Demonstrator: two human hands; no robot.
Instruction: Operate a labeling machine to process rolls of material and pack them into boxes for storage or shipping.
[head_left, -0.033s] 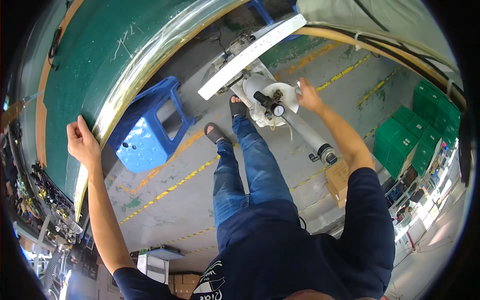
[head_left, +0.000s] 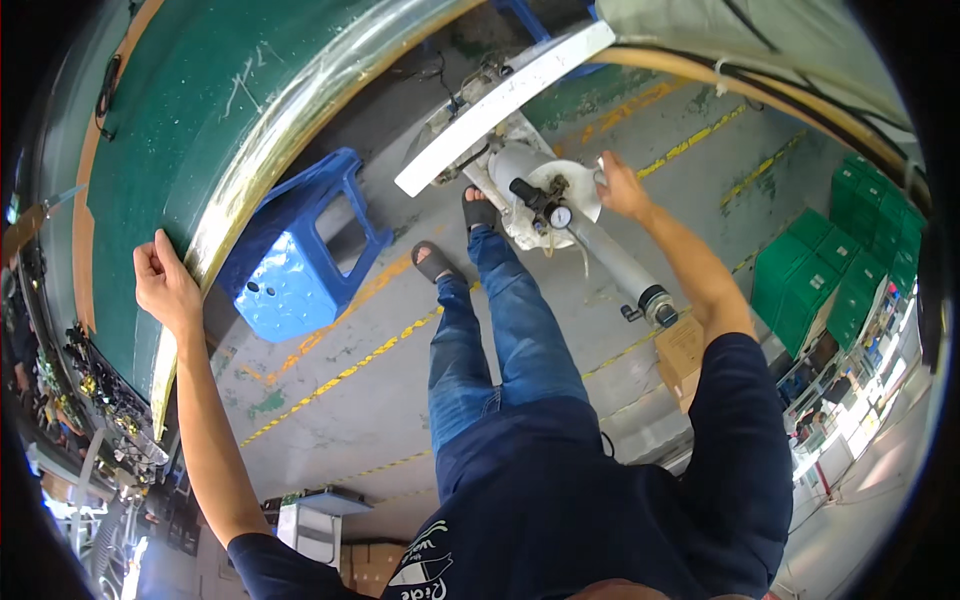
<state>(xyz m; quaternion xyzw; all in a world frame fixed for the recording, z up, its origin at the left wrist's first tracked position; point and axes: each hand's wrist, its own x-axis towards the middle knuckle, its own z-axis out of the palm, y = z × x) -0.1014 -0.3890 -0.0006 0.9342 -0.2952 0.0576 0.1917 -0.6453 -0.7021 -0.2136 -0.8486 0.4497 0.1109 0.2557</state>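
My left hand (head_left: 168,284) rests at the rim of the green-topped table (head_left: 150,180). Its fingers curl over the clear, shiny strip (head_left: 225,215) along that rim. My right hand (head_left: 624,187) reaches out to a grey and white machine (head_left: 515,165). Its fingers are closed at a small white piece beside the machine's round white disc (head_left: 582,183), and most of that piece is hidden. A pressure gauge (head_left: 560,217) and a long grey cylinder (head_left: 610,262) are just left of and below this hand. A long white panel (head_left: 505,108) slants across the machine's top.
A blue plastic stool (head_left: 290,285) stands between the table and my feet. Green crates (head_left: 800,280) are stacked at the right, near cardboard boxes (head_left: 682,352). Yellow-striped lines (head_left: 375,352) cross the grey floor. Cables and a curved tan edge (head_left: 690,70) run along the upper right.
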